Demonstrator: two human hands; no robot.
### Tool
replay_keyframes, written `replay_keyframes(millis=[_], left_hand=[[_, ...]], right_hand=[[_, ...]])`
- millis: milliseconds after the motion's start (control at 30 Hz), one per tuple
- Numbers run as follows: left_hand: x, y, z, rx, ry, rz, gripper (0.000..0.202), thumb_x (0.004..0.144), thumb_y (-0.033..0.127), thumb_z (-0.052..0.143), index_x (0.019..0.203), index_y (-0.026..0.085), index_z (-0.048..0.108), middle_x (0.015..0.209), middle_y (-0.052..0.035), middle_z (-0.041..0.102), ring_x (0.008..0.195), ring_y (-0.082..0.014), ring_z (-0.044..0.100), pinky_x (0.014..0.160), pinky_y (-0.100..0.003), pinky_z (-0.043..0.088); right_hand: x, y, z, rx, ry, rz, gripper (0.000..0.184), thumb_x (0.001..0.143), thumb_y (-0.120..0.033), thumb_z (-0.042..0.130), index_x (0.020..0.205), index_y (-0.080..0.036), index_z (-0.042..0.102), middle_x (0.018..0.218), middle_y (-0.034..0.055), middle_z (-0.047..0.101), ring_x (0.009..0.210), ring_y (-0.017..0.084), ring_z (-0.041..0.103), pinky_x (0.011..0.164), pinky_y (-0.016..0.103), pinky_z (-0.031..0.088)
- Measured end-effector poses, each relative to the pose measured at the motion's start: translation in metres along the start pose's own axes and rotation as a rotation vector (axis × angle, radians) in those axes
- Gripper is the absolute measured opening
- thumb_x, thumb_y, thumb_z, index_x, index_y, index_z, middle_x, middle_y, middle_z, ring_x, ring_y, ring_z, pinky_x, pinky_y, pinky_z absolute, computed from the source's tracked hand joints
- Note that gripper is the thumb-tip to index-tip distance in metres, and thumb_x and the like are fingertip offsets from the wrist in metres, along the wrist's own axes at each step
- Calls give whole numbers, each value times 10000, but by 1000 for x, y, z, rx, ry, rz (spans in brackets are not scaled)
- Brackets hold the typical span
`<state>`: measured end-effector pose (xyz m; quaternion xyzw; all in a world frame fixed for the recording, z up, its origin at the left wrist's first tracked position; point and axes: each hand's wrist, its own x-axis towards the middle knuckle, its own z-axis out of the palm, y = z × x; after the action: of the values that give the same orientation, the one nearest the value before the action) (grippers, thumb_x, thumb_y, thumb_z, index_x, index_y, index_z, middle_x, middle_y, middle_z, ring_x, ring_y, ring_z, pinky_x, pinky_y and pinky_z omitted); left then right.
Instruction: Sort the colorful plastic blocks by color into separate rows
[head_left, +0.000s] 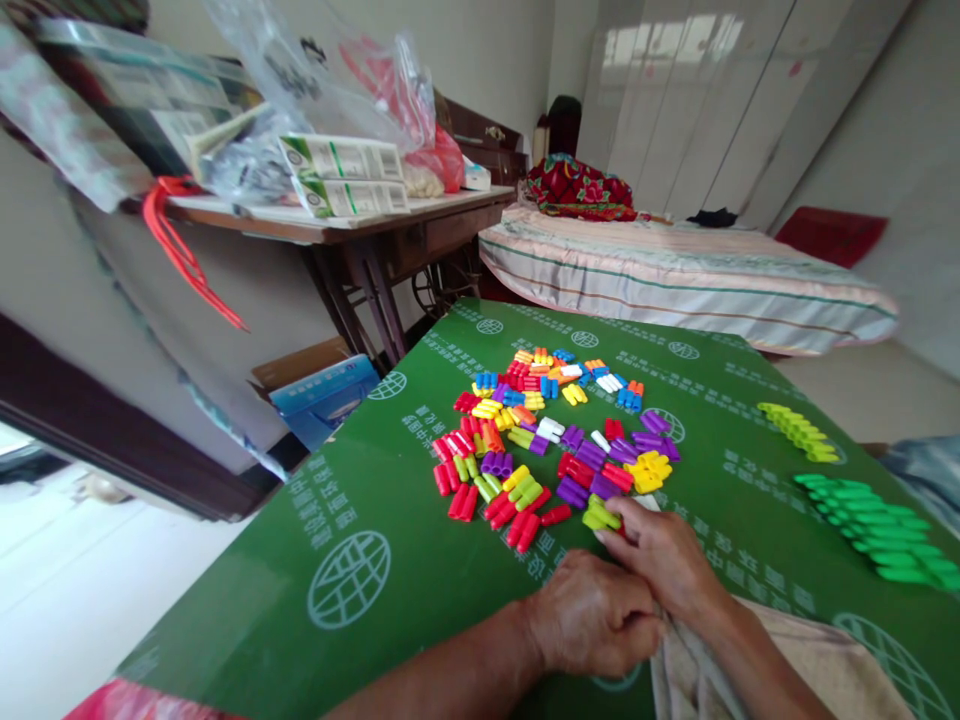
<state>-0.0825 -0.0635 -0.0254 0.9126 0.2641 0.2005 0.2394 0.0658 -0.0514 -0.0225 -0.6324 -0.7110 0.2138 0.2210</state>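
Green printed surface [375, 480] fills the near half of the view. Striped bed [675, 270] far right, with a red flowered bundle [577, 188] at its far-left end. Wooden table [337, 225] far left, loaded with plastic bags and boxes. Beige cloth [810, 660] on the near right edge of the surface, under the right wrist. Pile of small coloured plastic pieces [547, 440] spread over the middle of the surface: red, yellow, purple, blue, orange, white. Row of bright green pieces [874, 525] at right, well apart from the pile. Left hand [592, 615] near centre, curled closed, knuckles up, touching the cloth edge; can't tell if it grips anything. Right hand [664, 560] just beside it, fingertips pinched on a lime piece [600, 517] at the pile's near edge. Shorter lime row [799, 432] lies farther right.
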Motion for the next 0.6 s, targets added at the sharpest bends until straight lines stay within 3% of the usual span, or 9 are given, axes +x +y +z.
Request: replay_keyframes(millis=[133, 300, 500, 600], left_hand=[[2, 0, -2, -17, -22, 18, 288, 767, 235, 573, 560, 191, 378, 534, 55, 500, 487, -69, 410, 472, -214, 263], [4, -2, -4, -44, -14, 56, 264, 780, 206, 568, 576, 188, 402, 543, 52, 497, 510, -71, 422, 478, -210, 260], [3, -3, -6, -89, 16, 43, 282, 802, 194, 537, 566, 187, 384, 520, 62, 429, 474, -62, 384, 465, -223, 248], [3, -3, -8, -123, 50, 26, 283, 818, 175, 506, 572, 188, 367, 515, 63, 420, 463, -58, 378, 461, -225, 242]], right_hand=[[2, 4, -4, 353, 137, 40, 292, 766, -436, 615, 910, -191, 678, 495, -58, 454, 465, 100, 416, 479, 228, 321], [12, 11, -34, 673, 153, 241, 501, 702, -574, 649, 940, -133, 655, 474, -51, 497, 351, 75, 366, 351, 205, 265], [29, 46, -67, 711, 271, 347, 458, 646, -547, 708, 825, -132, 635, 457, -41, 536, 297, 55, 370, 321, 180, 238], [47, 72, -78, 513, 358, 482, 405, 699, -540, 656, 778, -145, 613, 462, -27, 553, 303, 72, 410, 319, 187, 270]])
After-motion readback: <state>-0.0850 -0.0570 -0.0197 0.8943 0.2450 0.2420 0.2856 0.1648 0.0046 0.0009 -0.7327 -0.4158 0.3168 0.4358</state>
